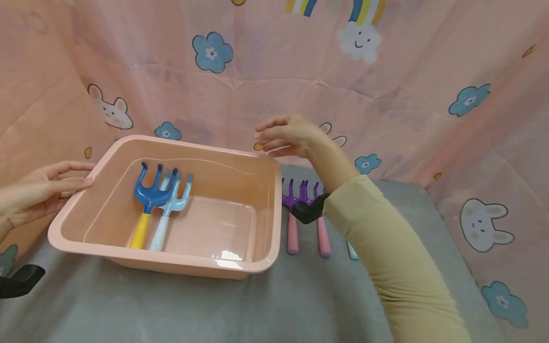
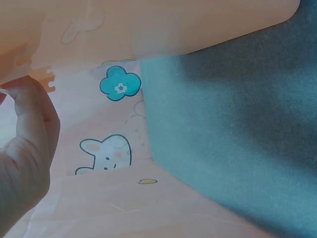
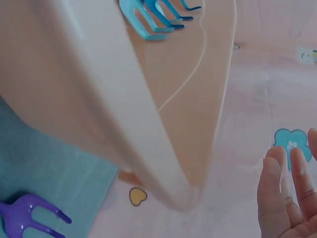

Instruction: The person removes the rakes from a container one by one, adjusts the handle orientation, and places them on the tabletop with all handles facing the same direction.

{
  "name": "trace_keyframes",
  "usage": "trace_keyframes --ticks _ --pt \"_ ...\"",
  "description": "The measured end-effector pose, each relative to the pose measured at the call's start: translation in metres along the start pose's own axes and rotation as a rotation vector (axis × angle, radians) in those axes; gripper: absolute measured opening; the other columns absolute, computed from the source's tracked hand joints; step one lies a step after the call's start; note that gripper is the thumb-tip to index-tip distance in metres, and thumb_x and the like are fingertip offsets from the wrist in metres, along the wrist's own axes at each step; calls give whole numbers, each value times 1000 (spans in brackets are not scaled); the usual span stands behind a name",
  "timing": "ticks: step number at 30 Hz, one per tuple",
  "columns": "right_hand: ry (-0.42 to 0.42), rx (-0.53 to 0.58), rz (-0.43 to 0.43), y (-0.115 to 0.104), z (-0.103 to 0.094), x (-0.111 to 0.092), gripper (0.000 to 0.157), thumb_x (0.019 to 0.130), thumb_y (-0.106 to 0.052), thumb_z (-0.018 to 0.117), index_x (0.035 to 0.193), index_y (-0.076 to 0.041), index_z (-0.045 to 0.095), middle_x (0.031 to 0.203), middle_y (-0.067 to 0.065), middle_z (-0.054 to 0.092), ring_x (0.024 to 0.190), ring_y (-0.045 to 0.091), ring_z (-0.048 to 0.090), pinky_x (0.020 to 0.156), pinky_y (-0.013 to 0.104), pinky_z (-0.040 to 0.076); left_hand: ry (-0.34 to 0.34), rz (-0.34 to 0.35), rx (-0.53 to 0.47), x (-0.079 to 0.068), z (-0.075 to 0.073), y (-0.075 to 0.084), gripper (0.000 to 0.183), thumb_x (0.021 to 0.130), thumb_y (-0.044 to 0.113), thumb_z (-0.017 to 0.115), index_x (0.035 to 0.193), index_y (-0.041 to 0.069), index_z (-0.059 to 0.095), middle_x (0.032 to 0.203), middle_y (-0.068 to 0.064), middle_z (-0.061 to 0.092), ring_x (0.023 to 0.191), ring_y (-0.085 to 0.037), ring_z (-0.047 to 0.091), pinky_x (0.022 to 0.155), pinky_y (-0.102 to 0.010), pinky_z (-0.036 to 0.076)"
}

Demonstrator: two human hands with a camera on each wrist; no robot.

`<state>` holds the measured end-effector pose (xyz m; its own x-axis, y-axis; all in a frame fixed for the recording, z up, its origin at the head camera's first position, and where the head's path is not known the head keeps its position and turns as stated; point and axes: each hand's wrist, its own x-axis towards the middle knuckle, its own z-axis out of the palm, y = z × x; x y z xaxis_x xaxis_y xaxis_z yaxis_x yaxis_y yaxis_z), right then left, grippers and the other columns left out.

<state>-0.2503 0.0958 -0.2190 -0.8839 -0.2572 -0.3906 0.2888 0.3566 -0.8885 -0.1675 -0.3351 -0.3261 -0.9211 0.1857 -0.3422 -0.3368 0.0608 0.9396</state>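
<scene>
A pale pink plastic basin (image 1: 171, 262) stands at the left, with its open top tilted toward me. My left hand (image 1: 47, 188) grips its left rim, thumb lying over the edge. Inside the basin lie two toy hand rakes side by side: a dark blue rake (image 1: 151, 194) with a yellow handle, partly over a light blue rake (image 1: 173, 204). My right hand (image 1: 287, 136) hovers by the back right corner of the basin, fingers loosely bent and nothing in them. The right wrist view shows its fingers (image 3: 299, 173) apart from the rim.
Right of the basin, two purple rakes with pink handles (image 1: 292, 233) (image 1: 323, 238) lie on the grey cloth (image 1: 300, 300). A pale teal handle (image 1: 352, 250) pokes out beneath my right forearm. Pink printed curtain (image 1: 266, 90) closes off the back and sides.
</scene>
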Motion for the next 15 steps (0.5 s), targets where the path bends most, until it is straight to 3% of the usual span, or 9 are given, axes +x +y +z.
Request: trace_keyframes --ticks 15 --pt "-41 -38 -16 -6 29 13 35 85 -13 69 118 -7 60 117 11 61 102 27 62 86 35 53 -2 -1 -25 0 -1 -1 27 95 9 53 97 35 61 87 6 66 73 -13 66 61 -32 57"
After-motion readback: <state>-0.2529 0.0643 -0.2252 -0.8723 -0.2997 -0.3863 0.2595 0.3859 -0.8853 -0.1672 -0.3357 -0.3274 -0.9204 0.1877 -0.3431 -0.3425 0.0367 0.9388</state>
